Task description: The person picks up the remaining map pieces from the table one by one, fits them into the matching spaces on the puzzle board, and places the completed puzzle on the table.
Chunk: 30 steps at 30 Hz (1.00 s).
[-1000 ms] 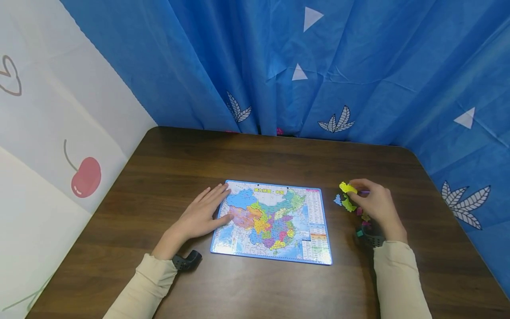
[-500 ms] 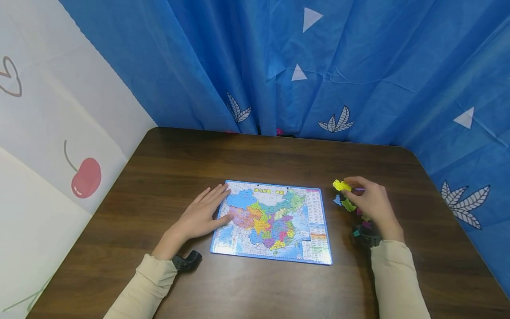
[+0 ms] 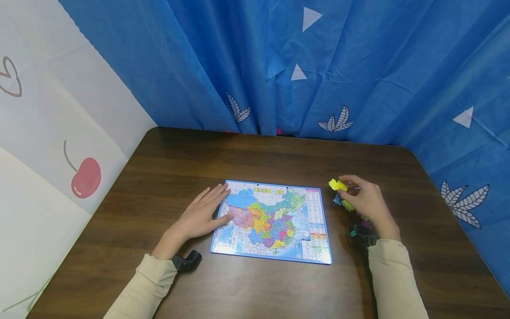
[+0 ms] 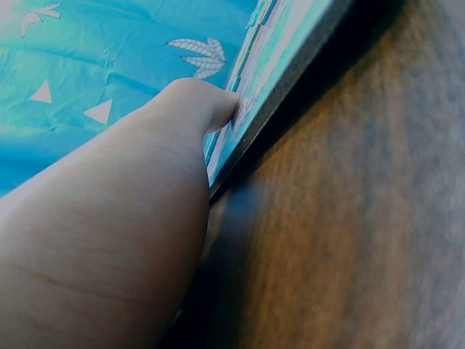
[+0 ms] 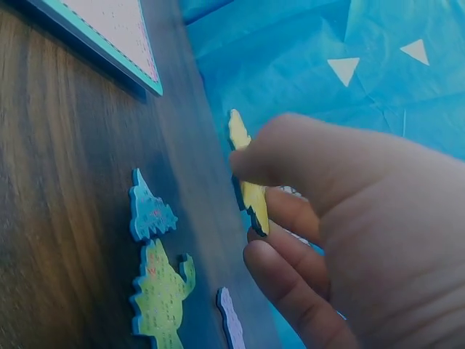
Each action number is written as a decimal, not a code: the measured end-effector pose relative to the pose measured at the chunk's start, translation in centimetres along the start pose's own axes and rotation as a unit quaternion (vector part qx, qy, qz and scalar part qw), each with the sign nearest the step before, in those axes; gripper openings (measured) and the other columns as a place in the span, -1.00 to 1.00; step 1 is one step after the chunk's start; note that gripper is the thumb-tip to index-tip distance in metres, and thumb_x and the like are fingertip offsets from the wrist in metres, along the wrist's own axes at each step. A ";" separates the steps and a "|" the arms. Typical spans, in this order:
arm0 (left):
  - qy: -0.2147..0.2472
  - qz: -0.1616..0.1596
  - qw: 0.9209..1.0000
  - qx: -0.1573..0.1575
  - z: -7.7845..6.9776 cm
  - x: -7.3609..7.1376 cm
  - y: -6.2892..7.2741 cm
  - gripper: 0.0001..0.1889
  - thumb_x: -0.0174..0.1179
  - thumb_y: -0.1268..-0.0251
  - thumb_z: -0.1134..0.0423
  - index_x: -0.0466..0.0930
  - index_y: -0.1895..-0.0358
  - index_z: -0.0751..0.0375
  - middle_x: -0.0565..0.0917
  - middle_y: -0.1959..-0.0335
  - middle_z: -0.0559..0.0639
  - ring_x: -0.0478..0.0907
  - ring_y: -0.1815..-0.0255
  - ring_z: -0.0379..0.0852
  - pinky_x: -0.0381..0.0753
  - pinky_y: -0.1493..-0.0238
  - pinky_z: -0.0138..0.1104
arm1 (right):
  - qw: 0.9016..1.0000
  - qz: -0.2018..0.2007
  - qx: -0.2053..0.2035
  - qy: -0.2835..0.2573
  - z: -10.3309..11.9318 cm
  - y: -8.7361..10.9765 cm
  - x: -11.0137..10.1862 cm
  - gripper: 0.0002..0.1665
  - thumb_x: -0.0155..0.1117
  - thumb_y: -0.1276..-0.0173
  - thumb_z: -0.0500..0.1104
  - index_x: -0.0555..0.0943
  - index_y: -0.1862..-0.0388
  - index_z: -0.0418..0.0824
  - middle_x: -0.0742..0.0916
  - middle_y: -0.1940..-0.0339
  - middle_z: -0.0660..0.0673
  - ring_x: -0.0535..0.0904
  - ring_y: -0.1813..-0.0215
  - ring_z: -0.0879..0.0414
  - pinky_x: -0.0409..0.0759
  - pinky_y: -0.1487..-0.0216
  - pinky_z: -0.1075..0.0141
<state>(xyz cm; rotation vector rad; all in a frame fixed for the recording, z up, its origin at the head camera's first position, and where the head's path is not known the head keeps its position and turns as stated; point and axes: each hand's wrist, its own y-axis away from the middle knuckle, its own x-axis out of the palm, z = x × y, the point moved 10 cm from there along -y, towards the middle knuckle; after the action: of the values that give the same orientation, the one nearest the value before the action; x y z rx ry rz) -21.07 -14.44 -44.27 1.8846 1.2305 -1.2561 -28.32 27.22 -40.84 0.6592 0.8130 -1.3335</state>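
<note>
My right hand pinches a yellow map puzzle piece between thumb and fingers, to the right of the map puzzle board. In the right wrist view the yellow piece is seen nearly edge-on, held above the table. A blue puzzle piece and a green one lie just below that hand, with a slim purple piece near them. My left hand rests with spread, straight fingers on the board's left edge. The left wrist view shows its thumb touching the board's face.
The board lies on a dark wooden table and shows a coloured map of China. Small pink puzzle pieces lie partly hidden under my right hand. Behind the table hangs a blue curtain; a white patterned cloth covers the left side.
My right hand has moved left with the yellow piece, which has passed over the blue and green pieces toward the board. My left hand and the board have stayed put.
</note>
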 end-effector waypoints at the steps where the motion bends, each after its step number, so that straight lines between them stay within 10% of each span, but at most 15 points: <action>1: 0.000 -0.002 1.000 0.001 0.0 0.0 0.0 -0.14 0.11 -0.42 -0.29 0.21 -0.62 0.15 0.12 -0.69 0.03 -0.04 -0.72 0.02 -0.10 -0.69 0.00 | 1.000 0.004 0.000 0.002 0.0 0.0 0.2 -0.46 0.37 -0.45 -0.13 0.55 -0.37 -0.18 0.66 -0.24 -0.39 0.65 -0.08 -0.30 0.78 0.09 -0.05; 30: -0.002 -0.004 1.000 0.006 -0.1 0.0 0.0 -0.15 0.12 -0.43 -0.25 0.20 -0.62 0.16 0.12 -0.69 0.05 -0.03 -0.72 0.04 -0.10 -0.69 0.02 | 0.996 0.071 -0.045 0.025 1.3 -0.6 2.9 -0.61 0.35 -0.40 -0.25 0.70 -0.20 -0.19 0.67 0.03 -0.22 0.55 0.07 -0.10 0.67 0.10 0.10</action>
<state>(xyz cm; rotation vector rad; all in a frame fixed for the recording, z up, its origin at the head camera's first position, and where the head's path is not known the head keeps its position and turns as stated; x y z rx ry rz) -21.01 -14.38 -44.19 1.8866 1.2333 -1.2724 -28.56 24.40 -42.45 0.6683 0.8458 -1.1485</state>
